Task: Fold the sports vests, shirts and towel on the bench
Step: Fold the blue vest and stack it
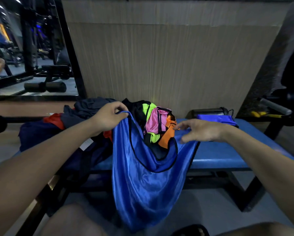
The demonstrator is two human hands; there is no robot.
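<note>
A shiny blue sports vest [141, 181] with black trim hangs over the front edge of the blue padded bench [223, 154]. My left hand [108, 116] pinches one shoulder strap of this vest and holds it up. My right hand [200, 130] hovers over the vest's other strap, its fingers spread and curled, with the thumb under the cloth. Behind the vest lies a heap of vests [158, 123] in pink, neon yellow, orange and black. Dark grey and navy shirts [85, 113] with a red garment are piled on the bench's left part.
A folded blue vest [216, 119] lies at the bench's far right, with a black bottle [209, 111] behind it. A wood-panelled wall stands close behind the bench. A mirror at left shows gym machines. My knees are at the bottom edge.
</note>
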